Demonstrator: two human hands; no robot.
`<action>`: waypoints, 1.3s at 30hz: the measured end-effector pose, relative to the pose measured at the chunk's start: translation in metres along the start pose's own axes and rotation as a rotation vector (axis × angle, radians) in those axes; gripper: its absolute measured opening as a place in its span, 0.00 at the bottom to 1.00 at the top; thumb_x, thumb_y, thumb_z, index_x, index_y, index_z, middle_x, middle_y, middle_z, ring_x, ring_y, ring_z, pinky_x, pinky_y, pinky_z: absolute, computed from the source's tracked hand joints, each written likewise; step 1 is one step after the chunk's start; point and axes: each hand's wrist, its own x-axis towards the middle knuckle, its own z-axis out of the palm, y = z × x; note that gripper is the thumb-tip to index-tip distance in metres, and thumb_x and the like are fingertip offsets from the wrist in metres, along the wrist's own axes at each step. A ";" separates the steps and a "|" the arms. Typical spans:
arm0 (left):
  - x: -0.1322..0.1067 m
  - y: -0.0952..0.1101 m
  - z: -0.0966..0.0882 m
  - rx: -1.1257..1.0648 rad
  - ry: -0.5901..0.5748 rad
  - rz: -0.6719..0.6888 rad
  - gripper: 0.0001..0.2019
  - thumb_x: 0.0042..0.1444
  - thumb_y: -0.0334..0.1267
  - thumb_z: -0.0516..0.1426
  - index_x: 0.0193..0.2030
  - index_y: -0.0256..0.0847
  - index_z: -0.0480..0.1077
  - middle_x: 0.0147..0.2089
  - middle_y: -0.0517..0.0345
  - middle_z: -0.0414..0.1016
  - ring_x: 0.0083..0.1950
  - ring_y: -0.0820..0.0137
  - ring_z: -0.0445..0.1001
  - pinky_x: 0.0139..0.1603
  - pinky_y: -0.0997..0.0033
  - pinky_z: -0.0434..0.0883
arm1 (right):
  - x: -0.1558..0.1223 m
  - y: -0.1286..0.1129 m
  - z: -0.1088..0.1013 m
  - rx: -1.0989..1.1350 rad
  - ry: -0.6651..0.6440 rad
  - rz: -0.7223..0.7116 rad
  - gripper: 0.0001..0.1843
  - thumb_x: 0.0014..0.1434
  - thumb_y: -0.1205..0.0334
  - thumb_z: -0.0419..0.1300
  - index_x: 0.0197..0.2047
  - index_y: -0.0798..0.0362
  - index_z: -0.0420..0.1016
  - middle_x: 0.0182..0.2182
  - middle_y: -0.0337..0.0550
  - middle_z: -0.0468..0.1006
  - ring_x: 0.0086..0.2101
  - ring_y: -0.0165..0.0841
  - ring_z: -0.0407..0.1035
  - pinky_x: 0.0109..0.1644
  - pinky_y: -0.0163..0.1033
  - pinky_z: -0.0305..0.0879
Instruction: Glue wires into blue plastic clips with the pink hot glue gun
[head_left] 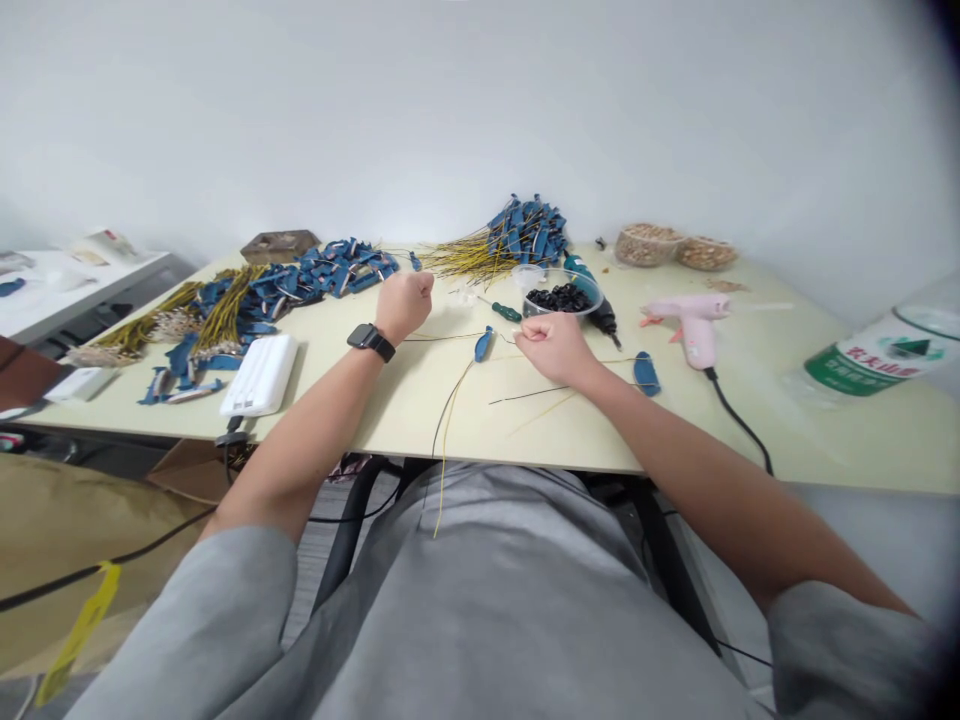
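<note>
My left hand (405, 305), with a black watch on the wrist, is closed in a fist above the table; whatever it holds is hidden. My right hand (555, 345) is also closed, in front of the tub of black parts, and its fingertips hide what they may grip. Between my hands is a small blue piece (484, 345) with thin yellow and black wires that hang over the table's front edge. A dark thin wire runs from it toward my left hand; I cannot tell whether it is held. Another blue piece (646, 373) with wires lies beside my right forearm.
A clear tub (592, 290), a green-handled screwdriver (507, 312) and a dark power tool (603, 318) lie behind my right hand. Blue pieces with yellow wires are heaped at left (345, 268) and back (529, 230). A pink glue gun (697, 325), a bottle (877, 355) and a white power bank (260, 375) stand around.
</note>
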 end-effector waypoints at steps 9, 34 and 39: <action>-0.002 -0.007 0.003 -0.062 0.044 0.000 0.21 0.40 0.19 0.55 0.20 0.44 0.45 0.21 0.65 0.41 0.26 0.71 0.40 0.34 0.60 0.45 | -0.002 0.010 0.002 0.030 0.005 -0.052 0.27 0.55 0.74 0.59 0.22 0.46 0.41 0.21 0.31 0.45 0.27 0.28 0.45 0.35 0.42 0.43; -0.005 -0.002 -0.024 -0.088 0.158 0.038 0.22 0.43 0.17 0.55 0.22 0.42 0.44 0.22 0.64 0.41 0.27 0.73 0.43 0.31 0.61 0.45 | -0.011 0.020 -0.003 0.035 0.042 -0.054 0.24 0.57 0.62 0.60 0.25 0.46 0.42 0.23 0.34 0.45 0.26 0.30 0.44 0.33 0.43 0.42; -0.001 -0.010 -0.015 -0.067 0.121 0.015 0.21 0.41 0.18 0.54 0.22 0.42 0.43 0.22 0.65 0.40 0.26 0.74 0.42 0.32 0.61 0.45 | -0.009 0.019 -0.003 0.058 0.088 -0.094 0.24 0.56 0.63 0.59 0.25 0.45 0.42 0.23 0.34 0.45 0.26 0.29 0.43 0.33 0.43 0.40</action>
